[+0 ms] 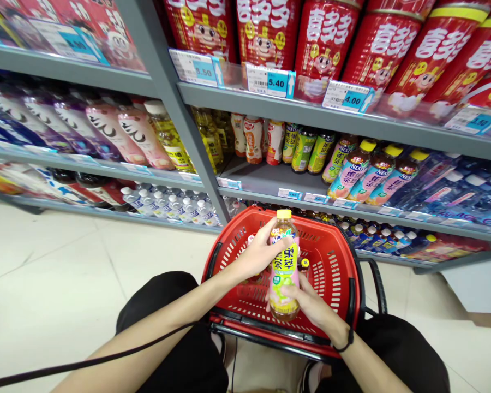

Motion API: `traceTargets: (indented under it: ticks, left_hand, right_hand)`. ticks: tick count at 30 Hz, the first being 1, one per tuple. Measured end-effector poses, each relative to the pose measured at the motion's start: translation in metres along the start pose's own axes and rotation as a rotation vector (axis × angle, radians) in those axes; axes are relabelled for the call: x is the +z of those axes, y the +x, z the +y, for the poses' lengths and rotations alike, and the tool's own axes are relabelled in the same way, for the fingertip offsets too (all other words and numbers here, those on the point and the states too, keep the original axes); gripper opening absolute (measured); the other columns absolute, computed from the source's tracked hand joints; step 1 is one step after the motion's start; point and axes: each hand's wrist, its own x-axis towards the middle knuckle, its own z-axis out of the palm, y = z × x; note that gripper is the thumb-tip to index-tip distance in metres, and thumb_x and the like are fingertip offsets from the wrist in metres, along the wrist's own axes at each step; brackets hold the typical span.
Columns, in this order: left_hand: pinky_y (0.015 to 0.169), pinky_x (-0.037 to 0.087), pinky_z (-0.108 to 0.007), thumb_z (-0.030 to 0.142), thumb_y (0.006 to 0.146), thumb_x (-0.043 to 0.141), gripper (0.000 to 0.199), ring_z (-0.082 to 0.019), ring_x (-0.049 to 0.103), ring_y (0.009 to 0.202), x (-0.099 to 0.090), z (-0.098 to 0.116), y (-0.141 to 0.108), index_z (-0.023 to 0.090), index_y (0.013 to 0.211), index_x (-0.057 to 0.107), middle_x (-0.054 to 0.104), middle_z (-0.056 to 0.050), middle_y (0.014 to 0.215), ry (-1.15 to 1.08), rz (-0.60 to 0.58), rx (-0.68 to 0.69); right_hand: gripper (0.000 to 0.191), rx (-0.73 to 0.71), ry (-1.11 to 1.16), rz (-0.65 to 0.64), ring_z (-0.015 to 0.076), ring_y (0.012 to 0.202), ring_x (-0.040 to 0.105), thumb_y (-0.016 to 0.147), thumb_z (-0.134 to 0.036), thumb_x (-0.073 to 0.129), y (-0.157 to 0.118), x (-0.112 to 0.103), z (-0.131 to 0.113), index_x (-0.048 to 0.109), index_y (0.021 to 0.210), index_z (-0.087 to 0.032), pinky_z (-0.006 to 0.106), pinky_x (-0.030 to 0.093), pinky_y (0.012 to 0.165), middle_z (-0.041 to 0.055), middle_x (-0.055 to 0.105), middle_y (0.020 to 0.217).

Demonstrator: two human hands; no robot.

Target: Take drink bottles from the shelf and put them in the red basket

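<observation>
Over a red basket (235, 232), a yellow-capped bottle (285, 262) was held in both hands, amber drink showing at its base beneath the pink-and-yellow label. The left hand (264, 254) clasped its upper half, thumb across the label; the right hand (309, 297) gripped the lower part. Beside the bottle, a dark cap (305, 263) with a yellow top showed from inside the basket, the rest of that item hidden. Another item, largely behind the left hand, was hard to make out.

The basket stood between two black-trousered knees, a black handle (378, 286) at its right. Its far rim blocked part of the bottom shelf. Beyond stood yellow-capped tea bottles (349, 172) and, higher up, red cans (323, 52), some cut off by the frame. A black cable (94, 359) crossed the left forearm.
</observation>
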Motion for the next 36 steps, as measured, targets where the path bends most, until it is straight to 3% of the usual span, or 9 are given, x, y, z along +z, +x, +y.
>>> traceTargets:
  ticks: [12, 26, 36]
  left_hand:
    - [0.087, 0.056, -0.034, 0.036, 0.081, 0.075, 0.066, -0.024, 0.069, 0.102, -0.0025, -0.0051, 0.0008, 0.017, 0.14, 0.053, 0.068, -0.012, 0.13, 0.001, 0.026, -0.028]
    - [0.085, 0.054, -0.032, 0.037, 0.082, 0.073, 0.057, -0.024, 0.068, 0.104, -0.0023, -0.0033, 0.0003, 0.015, 0.132, 0.055, 0.068, -0.011, 0.127, 0.028, 0.019, -0.022]
    - [0.085, 0.054, -0.034, 0.041, 0.085, 0.07, 0.059, -0.028, 0.067, 0.109, -0.0041, -0.008, 0.0011, 0.014, 0.135, 0.052, 0.067, -0.013, 0.129, 0.039, 0.018, -0.029]
  right_hand:
    - [0.044, -0.007, -0.008, 0.004, 0.0222, 0.068, 0.073, 0.078, -0.045, 0.084, 0.0007, -0.0029, 0.0045, 0.063, 0.103, -0.015, 0.037, 0.058, 0.069, 0.0066, 0.075, 0.081]
    - [0.052, 0.012, 0.016, 0.02, 0.0219, 0.067, 0.074, 0.079, -0.044, 0.083, -0.0008, -0.0044, 0.0061, 0.057, 0.113, -0.016, 0.036, 0.058, 0.069, 0.0056, 0.077, 0.084]
    - [0.048, 0.012, 0.017, 0.021, 0.0221, 0.068, 0.075, 0.079, -0.042, 0.082, -0.0012, -0.006, 0.0074, 0.055, 0.11, -0.016, 0.035, 0.058, 0.066, 0.0057, 0.076, 0.084]
